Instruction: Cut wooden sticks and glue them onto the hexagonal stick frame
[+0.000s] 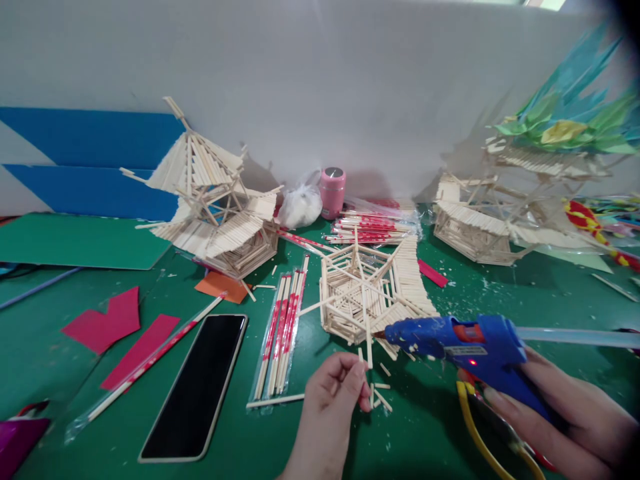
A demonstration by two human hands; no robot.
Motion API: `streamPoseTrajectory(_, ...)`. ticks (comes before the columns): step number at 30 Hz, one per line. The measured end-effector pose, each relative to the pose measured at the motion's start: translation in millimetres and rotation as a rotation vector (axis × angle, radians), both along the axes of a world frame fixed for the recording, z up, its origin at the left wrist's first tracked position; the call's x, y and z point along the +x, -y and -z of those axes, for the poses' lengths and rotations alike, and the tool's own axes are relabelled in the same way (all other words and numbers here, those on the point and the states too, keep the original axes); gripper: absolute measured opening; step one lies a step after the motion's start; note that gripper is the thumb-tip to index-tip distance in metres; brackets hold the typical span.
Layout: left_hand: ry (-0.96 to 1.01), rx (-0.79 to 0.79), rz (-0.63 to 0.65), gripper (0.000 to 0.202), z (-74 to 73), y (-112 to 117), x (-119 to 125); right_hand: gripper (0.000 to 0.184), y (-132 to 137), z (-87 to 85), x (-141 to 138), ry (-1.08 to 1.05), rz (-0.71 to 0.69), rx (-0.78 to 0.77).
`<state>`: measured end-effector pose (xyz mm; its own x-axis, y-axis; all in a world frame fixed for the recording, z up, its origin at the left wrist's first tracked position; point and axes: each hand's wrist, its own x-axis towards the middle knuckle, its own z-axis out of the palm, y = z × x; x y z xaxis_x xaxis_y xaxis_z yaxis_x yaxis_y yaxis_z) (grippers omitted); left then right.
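Note:
My right hand is wrapped round the handle of a blue hot glue gun; a red light glows on its side and a clear glue stick comes out of its back. The gun's nozzle is at the near edge of a six-sided frame of wooden sticks, partly roofed with sticks on the right. Just in front of that frame, my left hand pinches a short wooden stick between thumb and finger. Short cut pieces lie beside this hand. Yellow-handled pliers are partly hidden by my right hand.
A stick pagoda stands back left, another stick model back right. Packets of sticks, a phone, red paper pieces, a pink container and a white plastic bag lie around on the green table.

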<state>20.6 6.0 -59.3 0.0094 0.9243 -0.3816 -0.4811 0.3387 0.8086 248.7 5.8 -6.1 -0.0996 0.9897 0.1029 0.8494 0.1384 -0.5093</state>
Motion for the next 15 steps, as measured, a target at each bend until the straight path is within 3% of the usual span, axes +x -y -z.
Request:
streamPoseTrajectory(4,0.005,-0.001,0.002,0.017,0.9,-0.5,-0.3,0.023,4.0,7.4,6.5,0.125,-0.080,-0.099)
streamPoseTrajectory(9,0.004,0.000,0.007,0.014,0.6,0.8,0.3,0.037,9.2,12.6,14.1,0.168,-0.056,-0.029)
streamPoseTrajectory(15,0.009,-0.006,0.010,0.015,-1.1,0.3,0.3,0.035,5.4,6.1,8.2,0.017,-0.040,0.013)
